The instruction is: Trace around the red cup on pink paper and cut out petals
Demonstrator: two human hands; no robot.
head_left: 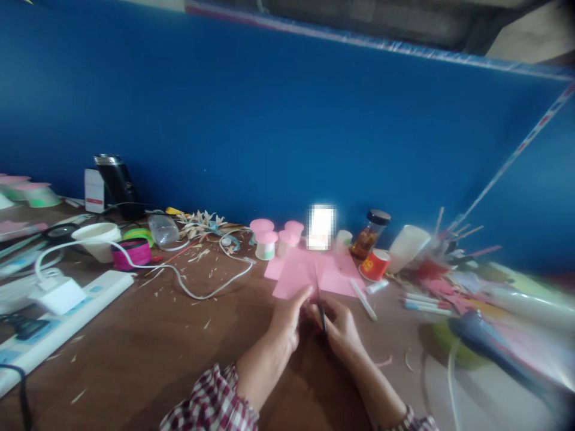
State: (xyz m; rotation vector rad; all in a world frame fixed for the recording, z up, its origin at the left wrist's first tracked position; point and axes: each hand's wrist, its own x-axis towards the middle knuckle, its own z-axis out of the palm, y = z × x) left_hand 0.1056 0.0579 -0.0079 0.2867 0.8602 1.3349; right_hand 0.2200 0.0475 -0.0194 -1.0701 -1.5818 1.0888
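My left hand [287, 320] is closed in front of me, thumb up. Whatever its fingers pinch is hidden. Close beside it, my right hand [341, 326] is wrapped round a pair of scissors [322, 316] with dark handles, the thin blade pointing away from me. Just beyond both hands lie overlapping sheets of pink paper [291, 272]. Behind the sheets stand small white cups with pink paper discs on top [265, 242]. A white stick [363, 299] lies at the right edge of the paper.
On the left are a white power strip [105, 293], a charger with cable [58, 293], pink tape [132, 254] and a black flask [119, 185]. Rightward stand a lidded jar [371, 233] and red paper cup [374, 265]; a glue gun [498, 347] lies nearer. A blue partition [251, 120] rises behind.
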